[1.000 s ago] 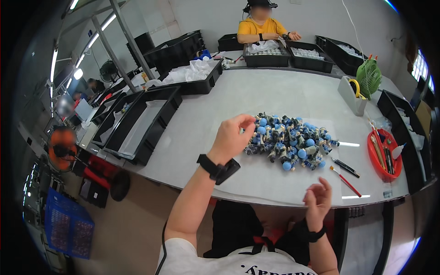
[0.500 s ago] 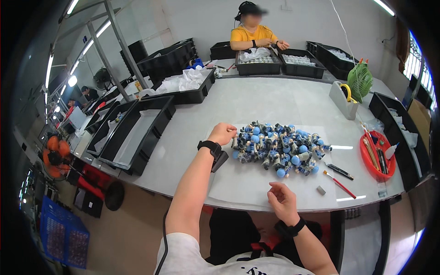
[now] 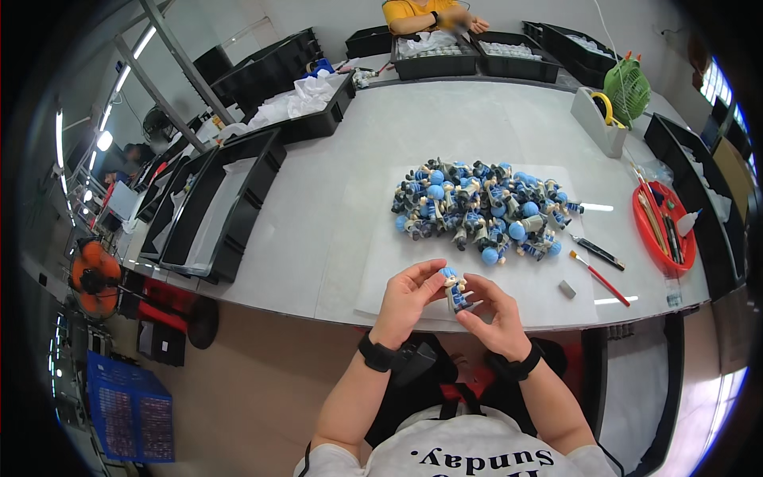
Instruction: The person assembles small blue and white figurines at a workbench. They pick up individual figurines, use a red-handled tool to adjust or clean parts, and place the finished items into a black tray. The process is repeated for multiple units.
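Observation:
Close to the table's front edge I hold one small figurine (image 3: 455, 289) with light-blue hair and a blue-and-white outfit. My left hand (image 3: 411, 298) pinches its head end from the left. On the other side my right hand (image 3: 496, 312) has its fingers and thumb curled around the figurine's lower part. Beyond both hands, a heap of similar figurines (image 3: 477, 208) in blue, grey and black lies on a white sheet (image 3: 380, 274).
To the right lie a red-handled brush (image 3: 602, 280), a black pen-like tool (image 3: 600, 251), a grey block (image 3: 567, 289) and a red tray (image 3: 688, 253) of tools. Black bins (image 3: 230, 230) line the left. Across the table, a person in yellow (image 3: 413, 17) works at black trays (image 3: 435, 67).
My left hand has come back from the heap's left side to the front edge, bringing a figurine. My right hand has closed in to meet it. The view has tilted downward.

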Demonstrator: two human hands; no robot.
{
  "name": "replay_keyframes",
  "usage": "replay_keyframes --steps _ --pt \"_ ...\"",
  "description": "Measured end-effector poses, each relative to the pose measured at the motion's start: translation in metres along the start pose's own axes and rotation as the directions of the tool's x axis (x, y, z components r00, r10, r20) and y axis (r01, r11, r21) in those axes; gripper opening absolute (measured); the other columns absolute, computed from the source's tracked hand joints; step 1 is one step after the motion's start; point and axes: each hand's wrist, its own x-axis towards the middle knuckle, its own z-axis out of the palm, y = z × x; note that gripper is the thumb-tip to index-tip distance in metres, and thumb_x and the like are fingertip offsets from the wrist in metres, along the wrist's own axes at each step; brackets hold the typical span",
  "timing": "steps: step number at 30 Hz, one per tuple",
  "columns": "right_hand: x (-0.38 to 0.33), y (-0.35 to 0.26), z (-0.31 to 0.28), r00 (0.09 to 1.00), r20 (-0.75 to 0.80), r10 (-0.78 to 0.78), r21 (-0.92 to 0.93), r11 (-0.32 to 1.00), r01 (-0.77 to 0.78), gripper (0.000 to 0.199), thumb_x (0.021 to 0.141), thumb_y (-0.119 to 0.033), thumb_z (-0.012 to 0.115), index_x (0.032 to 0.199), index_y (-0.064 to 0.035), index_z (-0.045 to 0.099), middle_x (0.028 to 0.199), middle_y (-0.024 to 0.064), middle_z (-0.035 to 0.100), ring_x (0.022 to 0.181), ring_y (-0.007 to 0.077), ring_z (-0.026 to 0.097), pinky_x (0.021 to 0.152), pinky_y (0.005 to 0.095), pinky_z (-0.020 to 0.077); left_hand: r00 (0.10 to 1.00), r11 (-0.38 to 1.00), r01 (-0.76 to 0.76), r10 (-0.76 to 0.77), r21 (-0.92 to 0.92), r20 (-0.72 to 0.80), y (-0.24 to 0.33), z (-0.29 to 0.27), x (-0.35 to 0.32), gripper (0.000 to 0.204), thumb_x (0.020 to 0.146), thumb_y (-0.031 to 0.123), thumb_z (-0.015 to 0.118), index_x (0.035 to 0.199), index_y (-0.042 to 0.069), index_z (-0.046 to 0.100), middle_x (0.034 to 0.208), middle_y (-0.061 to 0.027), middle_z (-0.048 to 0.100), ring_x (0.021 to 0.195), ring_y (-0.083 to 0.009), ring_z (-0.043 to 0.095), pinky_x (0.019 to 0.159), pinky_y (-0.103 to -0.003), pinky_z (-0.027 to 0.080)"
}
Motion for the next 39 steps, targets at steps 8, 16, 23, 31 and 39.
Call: replay_keyframes --steps 8,16,23,31,39 --pt "0.002 0.011 0.001 0.994 -0.1 0.049 -0.03 0.998 -0.052 0.05 0.071 -0.006 0.069 0.115 0.003 0.047 0.095 0.0131 0.059 0.082 0.0142 0.059 0.067 0.0243 0.049 0.998 0.985 -0.042 0.032 -0.17 -0.06 -0.031 0.012 0.013 0.026 0.088 0.008 0.049 0.112 -0.002 0.052 0.101 -0.0093 0.059 0.089 -0.0138 0.057 0.081 -0.027 0.047" --pt "0.002 0.011 0.003 0.991 -0.112 0.079 -0.061 0.994 -0.086 0.05 0.07 -0.005 0.07 0.114 0.0033 0.047 0.096 0.0132 0.059 0.084 0.0144 0.058 0.069 0.0248 0.049 0.996 0.986 -0.075 0.066 -0.151 -0.067 -0.038 0.008 0.015 0.027 0.087 0.009 0.05 0.112 -0.001 0.053 0.099 -0.0087 0.059 0.087 -0.0128 0.057 0.079 -0.026 0.048" --pt "0.002 0.012 0.003 0.991 -0.1 0.087 -0.038 0.995 -0.091 0.049 0.072 -0.003 0.068 0.115 0.0026 0.046 0.101 0.0139 0.058 0.091 0.0158 0.057 0.073 0.0257 0.0491 0.995 0.969 -0.087 0.074 -0.233 -0.063 -0.039 0.008 0.015 0.028 0.085 0.01 0.055 0.112 0.0 0.054 0.095 -0.0072 0.061 0.083 -0.0112 0.058 0.077 -0.025 0.049" --pt "0.0 0.014 0.005 0.991 -0.084 0.1 0.028 0.995 -0.098 0.044 0.077 -0.003 0.062 0.117 0.0016 0.044 0.102 0.0142 0.058 0.092 0.0156 0.056 0.077 0.0264 0.0465 0.999 0.984 -0.041 0.035 -0.176 -0.041 -0.035 0.004 0.012 0.029 0.087 0.008 0.051 0.114 -0.002 0.05 0.102 -0.0085 0.058 0.091 -0.0138 0.056 0.081 -0.029 0.046" --pt "0.002 0.001 -0.005 0.993 -0.088 0.084 -0.114 0.989 -0.094 0.045 0.078 -0.009 0.063 0.116 0.0021 0.044 0.099 0.015 0.058 0.082 0.0154 0.06 0.067 0.0273 0.0499 1.0 0.978 -0.024 0.023 -0.207 -0.009 -0.033 0.011 0.016 0.027 0.09 0.014 0.044 0.112 -0.001 0.044 0.102 -0.0118 0.057 0.092 -0.0173 0.056 0.083 -0.03 0.045"
